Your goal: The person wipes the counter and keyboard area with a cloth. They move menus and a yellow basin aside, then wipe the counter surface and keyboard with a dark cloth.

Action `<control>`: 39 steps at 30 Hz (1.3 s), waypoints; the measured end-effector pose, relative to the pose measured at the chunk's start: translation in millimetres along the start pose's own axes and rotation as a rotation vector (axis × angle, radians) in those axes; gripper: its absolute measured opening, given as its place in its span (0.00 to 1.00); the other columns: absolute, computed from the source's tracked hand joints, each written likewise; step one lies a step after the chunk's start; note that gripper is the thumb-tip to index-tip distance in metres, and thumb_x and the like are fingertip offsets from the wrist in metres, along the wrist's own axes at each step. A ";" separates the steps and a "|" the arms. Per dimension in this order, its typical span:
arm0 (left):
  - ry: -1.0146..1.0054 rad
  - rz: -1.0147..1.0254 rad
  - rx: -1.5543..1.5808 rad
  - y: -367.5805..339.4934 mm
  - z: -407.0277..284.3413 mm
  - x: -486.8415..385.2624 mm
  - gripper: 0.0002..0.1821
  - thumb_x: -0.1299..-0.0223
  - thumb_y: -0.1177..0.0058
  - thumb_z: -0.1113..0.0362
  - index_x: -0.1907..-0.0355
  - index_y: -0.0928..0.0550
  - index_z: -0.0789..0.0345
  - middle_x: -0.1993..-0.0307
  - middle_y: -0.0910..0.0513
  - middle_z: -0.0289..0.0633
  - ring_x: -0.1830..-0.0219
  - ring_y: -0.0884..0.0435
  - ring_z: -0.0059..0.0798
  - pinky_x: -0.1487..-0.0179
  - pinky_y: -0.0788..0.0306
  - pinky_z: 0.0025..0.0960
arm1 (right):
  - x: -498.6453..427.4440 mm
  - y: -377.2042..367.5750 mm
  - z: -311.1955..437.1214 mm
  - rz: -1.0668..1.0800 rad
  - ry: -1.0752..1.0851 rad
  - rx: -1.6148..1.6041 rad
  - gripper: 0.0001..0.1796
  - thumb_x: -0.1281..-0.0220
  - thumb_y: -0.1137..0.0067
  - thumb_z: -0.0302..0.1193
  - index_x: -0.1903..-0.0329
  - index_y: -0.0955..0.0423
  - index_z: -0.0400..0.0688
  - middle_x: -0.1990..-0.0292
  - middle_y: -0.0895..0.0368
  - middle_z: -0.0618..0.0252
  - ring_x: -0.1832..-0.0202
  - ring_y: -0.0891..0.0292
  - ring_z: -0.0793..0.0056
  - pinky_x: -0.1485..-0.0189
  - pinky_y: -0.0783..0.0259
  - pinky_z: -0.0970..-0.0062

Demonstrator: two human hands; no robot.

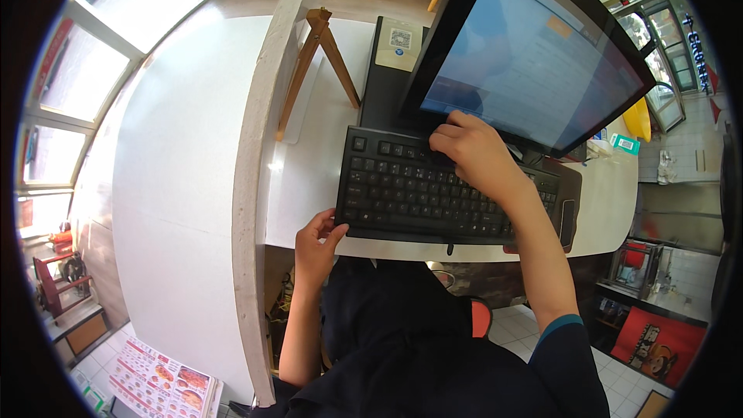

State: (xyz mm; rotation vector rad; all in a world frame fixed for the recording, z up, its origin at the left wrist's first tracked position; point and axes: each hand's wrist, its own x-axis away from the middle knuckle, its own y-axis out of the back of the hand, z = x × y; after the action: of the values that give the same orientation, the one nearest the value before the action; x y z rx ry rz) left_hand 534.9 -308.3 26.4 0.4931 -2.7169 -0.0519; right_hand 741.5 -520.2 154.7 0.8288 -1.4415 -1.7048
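A black computer keyboard (406, 197) lies on the white counter (296, 186) in front of me. Its lower left corner is between the thumb and fingers of my left hand (318, 247). My right hand (473, 148) is over the keyboard's upper edge, close to the bottom bezel of a tilted touchscreen monitor (534, 58); its fingers are bent downwards, and what lies under them is hidden. The lit screen shows windows with an orange patch.
A wooden folding stand (319, 35) is beside the low partition wall (252, 186) at left. A card with a printed code (399, 43) lies behind the keyboard. A smartphone (567, 223) rests right of it. Printed menus (165, 380) are at lower left.
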 end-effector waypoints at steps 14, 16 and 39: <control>0.015 -0.010 0.005 -1.1 1.4 1.1 0.21 0.42 0.37 0.66 0.46 0.20 0.72 0.67 0.15 0.37 0.65 0.20 0.20 0.58 0.27 0.26 | 3.4 -5.5 -2.5 0.025 0.130 -0.039 0.07 0.60 0.38 0.22 0.75 0.26 0.45 0.71 0.23 0.70 0.59 0.28 0.68 0.55 0.26 0.70; 0.004 -0.004 0.022 -0.9 2.5 0.7 0.21 0.41 0.37 0.66 0.46 0.20 0.73 0.67 0.15 0.37 0.65 0.20 0.19 0.58 0.27 0.26 | 2.3 -7.7 -1.0 0.078 0.202 -0.005 0.07 0.59 0.39 0.22 0.74 0.25 0.45 0.71 0.24 0.70 0.59 0.28 0.68 0.55 0.26 0.70; -0.368 -0.161 -0.187 -20.9 -68.4 45.4 0.09 0.34 0.49 0.71 0.53 0.20 0.68 0.59 0.18 0.40 0.56 0.21 0.27 0.54 0.29 0.29 | 119.7 10.0 78.7 -0.754 -0.485 -2.291 0.18 0.42 0.39 0.17 0.50 0.31 0.42 0.56 0.21 0.63 0.52 0.23 0.71 0.47 0.27 0.70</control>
State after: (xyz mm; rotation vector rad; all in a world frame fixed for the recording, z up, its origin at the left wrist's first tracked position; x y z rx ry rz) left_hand 527.8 -341.6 104.0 0.7036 -2.9772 -0.4786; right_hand 614.4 -583.6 175.6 -0.5253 1.2332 -2.5928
